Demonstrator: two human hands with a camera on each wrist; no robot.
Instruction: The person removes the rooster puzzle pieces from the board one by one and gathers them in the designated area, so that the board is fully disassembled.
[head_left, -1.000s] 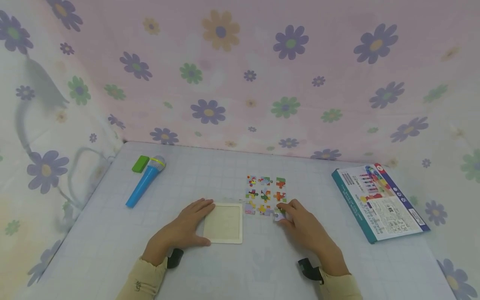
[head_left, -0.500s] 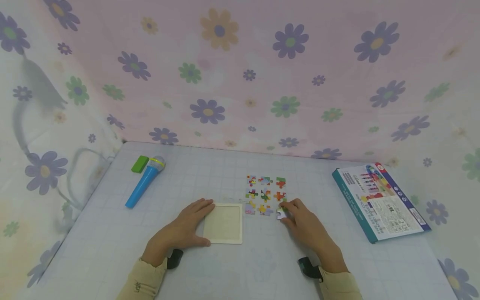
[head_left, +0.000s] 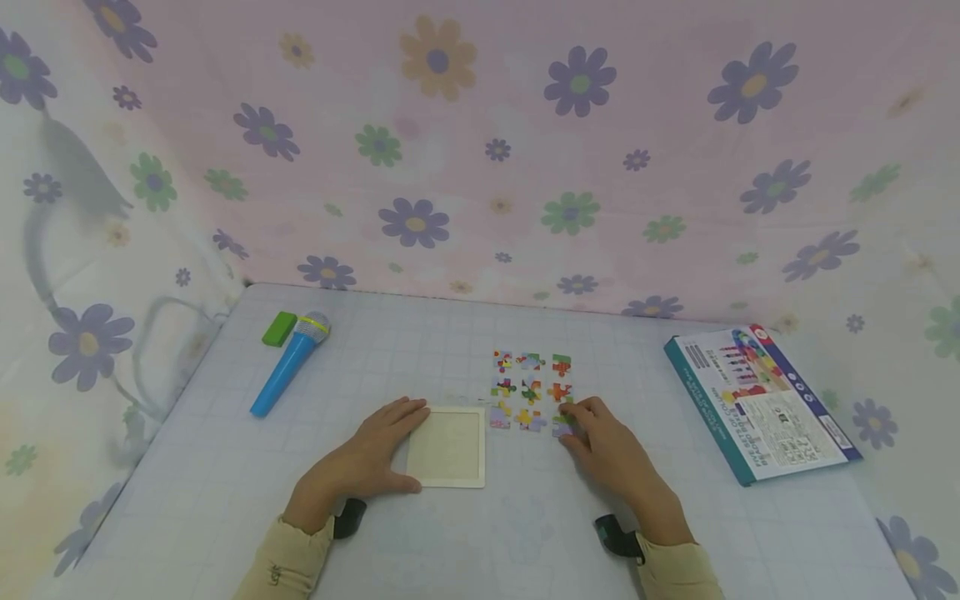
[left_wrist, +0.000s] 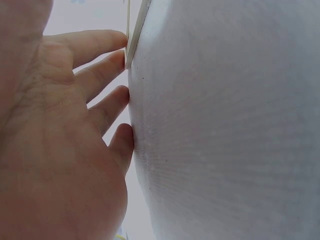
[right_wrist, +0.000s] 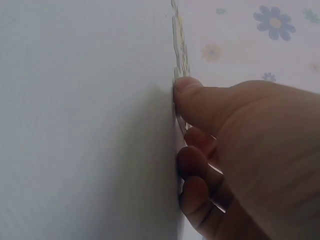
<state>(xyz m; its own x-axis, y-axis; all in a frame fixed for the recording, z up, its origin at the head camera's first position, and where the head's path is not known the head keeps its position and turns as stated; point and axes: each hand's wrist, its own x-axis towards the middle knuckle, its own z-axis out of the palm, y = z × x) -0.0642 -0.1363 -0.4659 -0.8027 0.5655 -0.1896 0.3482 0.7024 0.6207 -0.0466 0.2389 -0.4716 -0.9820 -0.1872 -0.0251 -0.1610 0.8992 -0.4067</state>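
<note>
Several colourful jigsaw puzzle pieces (head_left: 530, 390) lie face up on the table, in spaced rows and columns. At the near right corner of this grid, my right hand (head_left: 611, 450) holds the edge of one puzzle piece (head_left: 560, 426) between thumb and fingers, flat on the table. The right wrist view has the thumb (right_wrist: 195, 102) on that piece, with the other fingers bent behind it. To the left lies a square pale puzzle tray (head_left: 447, 447) with a raised white rim. My left hand (head_left: 371, 454) rests spread along its left side, fingertips touching the rim.
A blue toy microphone (head_left: 291, 367) and a green block (head_left: 280, 328) lie at the back left. A flat printed box (head_left: 761, 408) with a teal side is on the right. Behind the table (head_left: 420, 342) hangs a flowered curtain (head_left: 495, 183).
The held puzzle piece has shifted slightly right and straightened, so it now lines up below the right column. My right hand moved a little right with it. My left hand and the tray stayed put.
</note>
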